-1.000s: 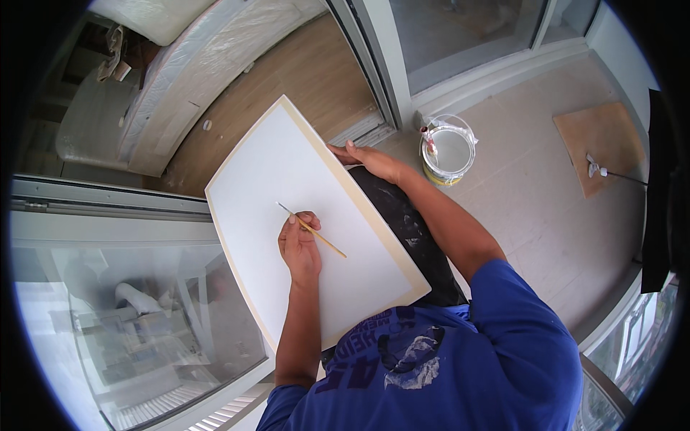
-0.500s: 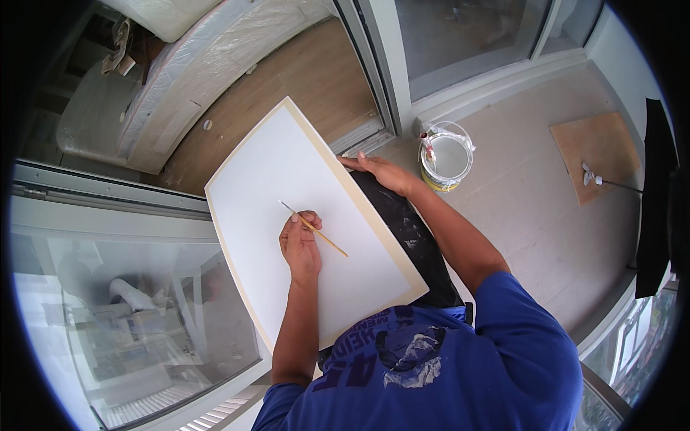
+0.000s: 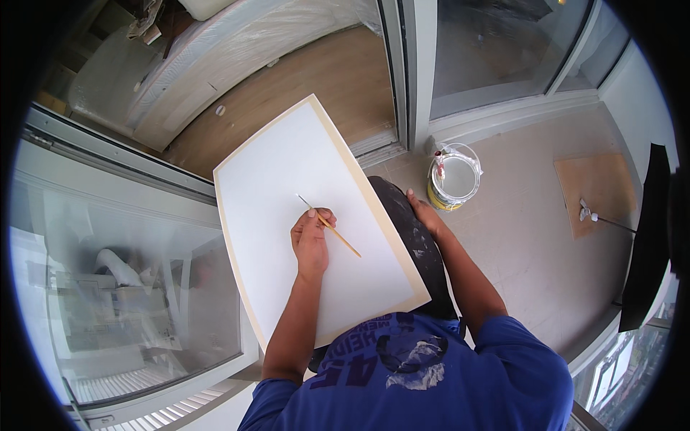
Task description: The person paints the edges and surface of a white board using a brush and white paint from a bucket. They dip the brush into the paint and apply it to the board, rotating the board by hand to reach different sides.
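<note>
My left hand (image 3: pixel 313 241) pinches a thin paintbrush (image 3: pixel 343 240) with a yellow wooden handle, its pale tip pointing up and away to the left. Under that hand a large white board (image 3: pixel 277 161) with a beige border lies slanted across my lap. Whether the brush tip touches the board I cannot tell. My right hand (image 3: pixel 425 215) rests against the outer side of my dark, paint-spotted trouser leg (image 3: pixel 411 228), thumb stretched out and the other fingers mostly hidden. It holds nothing that I can see.
Beyond my right hand stands a paint bucket (image 3: pixel 433 194) with a brush (image 3: pixel 440 167) at its rim. Farther right, a brown sheet (image 3: pixel 600 176) lies on the floor under a rod-like tool (image 3: pixel 611 221). Glass door panels (image 3: pixel 144 287) flank the left; a plastic-wrapped mattress (image 3: pixel 237 54) lies behind.
My right hand has left the board's far right edge and come down onto my leg. The left hand still holds the paintbrush over the board. The whole view has shifted slightly.
</note>
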`<state>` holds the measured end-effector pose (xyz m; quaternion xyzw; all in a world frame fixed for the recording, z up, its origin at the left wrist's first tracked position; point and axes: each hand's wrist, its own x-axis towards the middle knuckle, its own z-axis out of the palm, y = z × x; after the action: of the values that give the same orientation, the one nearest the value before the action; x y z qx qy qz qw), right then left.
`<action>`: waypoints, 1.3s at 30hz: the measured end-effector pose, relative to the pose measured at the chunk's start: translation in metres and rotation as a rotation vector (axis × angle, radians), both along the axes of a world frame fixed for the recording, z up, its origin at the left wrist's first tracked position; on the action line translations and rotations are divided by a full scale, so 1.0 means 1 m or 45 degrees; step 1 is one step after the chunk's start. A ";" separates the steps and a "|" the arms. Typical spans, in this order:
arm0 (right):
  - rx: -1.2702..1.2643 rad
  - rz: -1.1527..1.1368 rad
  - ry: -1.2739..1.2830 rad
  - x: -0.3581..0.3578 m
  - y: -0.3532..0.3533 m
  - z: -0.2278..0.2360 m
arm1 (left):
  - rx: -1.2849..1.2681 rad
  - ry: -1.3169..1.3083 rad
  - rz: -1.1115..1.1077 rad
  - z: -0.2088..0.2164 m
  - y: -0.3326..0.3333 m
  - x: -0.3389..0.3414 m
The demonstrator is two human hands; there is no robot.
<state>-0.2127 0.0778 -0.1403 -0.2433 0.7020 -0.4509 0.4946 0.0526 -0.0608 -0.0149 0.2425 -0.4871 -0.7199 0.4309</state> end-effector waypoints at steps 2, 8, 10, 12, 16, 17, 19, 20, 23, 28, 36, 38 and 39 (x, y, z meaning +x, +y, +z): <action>-0.113 -0.109 -0.198 0.009 0.021 -0.017 | -0.010 -0.027 -0.003 -0.001 0.001 -0.002; -0.398 -0.215 0.342 0.004 0.045 0.006 | -0.173 -0.312 0.005 0.008 0.011 -0.006; -0.592 -0.278 0.652 0.017 0.039 0.052 | -0.093 -0.239 -0.018 0.002 0.010 -0.004; -0.697 -0.165 0.778 0.030 0.030 0.106 | -0.024 -0.166 -0.070 0.001 0.009 -0.005; -0.929 0.240 0.904 0.065 0.006 0.179 | 0.104 0.011 -0.200 0.009 0.015 -0.011; -0.976 0.375 0.957 0.073 0.000 0.187 | 0.132 0.064 -0.224 0.011 0.016 -0.012; -1.009 0.424 0.978 0.088 -0.011 0.188 | 0.143 0.103 -0.235 0.009 0.015 -0.011; -1.027 0.448 0.988 0.094 -0.016 0.188 | 0.147 0.122 -0.240 0.008 0.015 -0.010; -1.111 0.316 0.918 0.100 -0.026 0.178 | 0.204 0.103 -0.222 0.005 0.016 -0.011; -1.083 0.005 0.670 0.079 -0.016 0.161 | -0.125 -0.155 -0.258 0.014 0.032 -0.019; -0.325 -0.623 0.646 -0.117 0.036 0.103 | -0.288 -0.218 -0.182 -0.006 0.033 -0.024; -0.078 -0.524 0.836 -0.151 0.038 0.058 | -0.312 -0.215 -0.162 -0.006 0.032 -0.024; 0.004 -0.454 0.930 -0.165 0.037 0.031 | -0.325 -0.224 -0.163 -0.006 0.032 -0.025</action>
<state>-0.3780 0.1144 -0.1097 -0.2611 0.8633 -0.4127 0.1272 0.0277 -0.0292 -0.0208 0.2163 -0.6248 -0.6542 0.3672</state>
